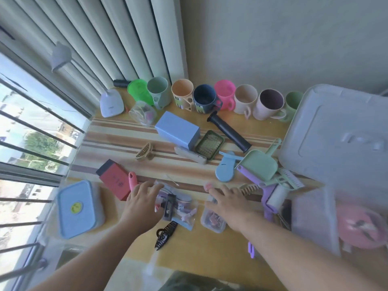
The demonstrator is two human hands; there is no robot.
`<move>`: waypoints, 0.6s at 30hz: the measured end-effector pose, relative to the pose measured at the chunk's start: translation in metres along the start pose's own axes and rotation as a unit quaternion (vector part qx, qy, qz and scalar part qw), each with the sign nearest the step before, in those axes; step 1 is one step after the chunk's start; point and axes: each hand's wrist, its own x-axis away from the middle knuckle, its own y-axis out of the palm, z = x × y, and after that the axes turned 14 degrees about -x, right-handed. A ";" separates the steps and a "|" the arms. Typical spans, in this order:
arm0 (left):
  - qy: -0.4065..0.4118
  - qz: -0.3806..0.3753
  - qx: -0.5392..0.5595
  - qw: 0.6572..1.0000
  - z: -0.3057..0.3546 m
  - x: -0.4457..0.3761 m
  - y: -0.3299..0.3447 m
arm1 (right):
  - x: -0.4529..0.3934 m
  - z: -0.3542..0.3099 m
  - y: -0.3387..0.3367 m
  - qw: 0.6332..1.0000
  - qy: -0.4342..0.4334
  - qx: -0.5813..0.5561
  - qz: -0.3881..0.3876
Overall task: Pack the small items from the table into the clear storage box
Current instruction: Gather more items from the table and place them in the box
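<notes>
Near table's front edge, left hand (pixel 142 203) and right hand (pixel 227 203) spread, fingers relaxed, over clear packets (pixel 178 206); clear box (pixel 315 219) at right edge, holding pink item (pixel 359 227).

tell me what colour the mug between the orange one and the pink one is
Dark navy blue mug, seen in the head view.

Clear storage box (pixel 315 219) sat at table's right edge, open, w/ a pink round item (pixel 360 228) inside; its grey lid (pixel 338 135) lay just behind. Small items strewn mid-table: clear packets (pixel 178 204), black hair clip (pixel 164 235), red box (pixel 115 181), blue lidded container (pixel 76 208).
</notes>
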 end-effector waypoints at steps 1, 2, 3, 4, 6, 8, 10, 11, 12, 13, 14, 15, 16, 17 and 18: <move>0.011 -0.006 -0.016 1.000 0.001 -0.002 -0.001 | 0.002 0.000 0.002 1.000 -0.001 -0.003 0.007; 0.021 -0.017 -0.034 0.999 0.003 -0.004 -0.002 | 0.004 0.002 0.005 1.000 -0.001 -0.006 0.018; 0.028 -0.028 -0.051 0.998 0.006 -0.006 -0.002 | 0.007 0.004 0.011 0.999 0.003 -0.017 0.028; 0.031 -0.038 -0.063 0.997 0.009 -0.008 -0.002 | 0.011 0.006 0.016 0.998 0.014 -0.037 0.038; 0.029 -0.058 -0.069 0.995 0.016 -0.009 0.000 | 0.021 0.008 0.025 0.990 0.055 -0.118 0.063; 0.020 -0.072 -0.063 0.995 0.023 -0.010 0.004 | 0.033 0.006 0.027 0.965 0.095 -0.221 0.106; 0.013 -0.072 -0.066 0.995 0.029 -0.011 0.008 | 0.047 0.004 0.024 0.930 0.119 -0.312 0.153; 0.011 -0.069 -0.066 0.995 0.032 -0.011 0.008 | 0.055 0.002 0.021 0.915 0.121 -0.342 0.177; 0.012 -0.063 -0.066 0.996 0.035 -0.012 0.007 | 0.063 0.002 0.015 0.902 0.117 -0.363 0.203; 0.015 -0.054 -0.062 0.997 0.039 -0.012 0.005 | 0.073 0.002 0.009 0.889 0.108 -0.382 0.226; 0.019 -0.036 -0.048 0.998 0.043 -0.013 0.001 | 0.083 0.003 0.000 0.878 0.095 -0.398 0.248; 0.024 -0.013 -0.021 0.999 0.048 -0.015 -0.006 | 0.093 0.005 -0.009 0.868 0.082 -0.411 0.267; 0.026 0.009 0.019 0.999 0.055 -0.016 -0.017 | 0.104 0.008 -0.018 0.860 0.070 -0.417 0.285; 0.029 0.025 0.063 0.997 0.065 -0.017 -0.030 | 0.117 0.013 -0.028 0.854 0.060 -0.419 0.303; 0.036 0.038 0.103 0.993 0.078 -0.017 -0.045 | 0.131 0.020 -0.038 0.847 0.051 -0.417 0.325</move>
